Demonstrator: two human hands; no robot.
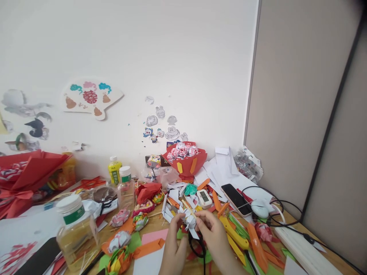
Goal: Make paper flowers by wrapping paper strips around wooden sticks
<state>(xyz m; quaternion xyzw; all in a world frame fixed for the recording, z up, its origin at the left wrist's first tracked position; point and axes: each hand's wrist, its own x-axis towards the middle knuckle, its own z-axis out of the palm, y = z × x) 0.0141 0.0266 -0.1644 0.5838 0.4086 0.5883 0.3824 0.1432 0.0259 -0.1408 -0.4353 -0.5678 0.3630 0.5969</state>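
At the lower middle of the head view, my left hand (174, 242) and my right hand (210, 233) are close together around a white folded-paper piece (189, 220). The fingers of my left hand are curled against its left side. My right thumb and fingers pinch near a thin tan stick (187, 206) that slants across the top of the paper. Below the hands lies a black cable loop (197, 244). A white digital timer (204, 198) and yellow-handled scissors (235, 233) lie just beyond and to the right.
A red paper bouquet (185, 166) stands by the wall. Clear bottles (78, 233), paper flowers (119, 241) and a black phone (37, 258) are on the left. Another phone (235, 198), a white mouse (259, 208), cables and a white power strip (304, 250) lie right, among paper scraps.
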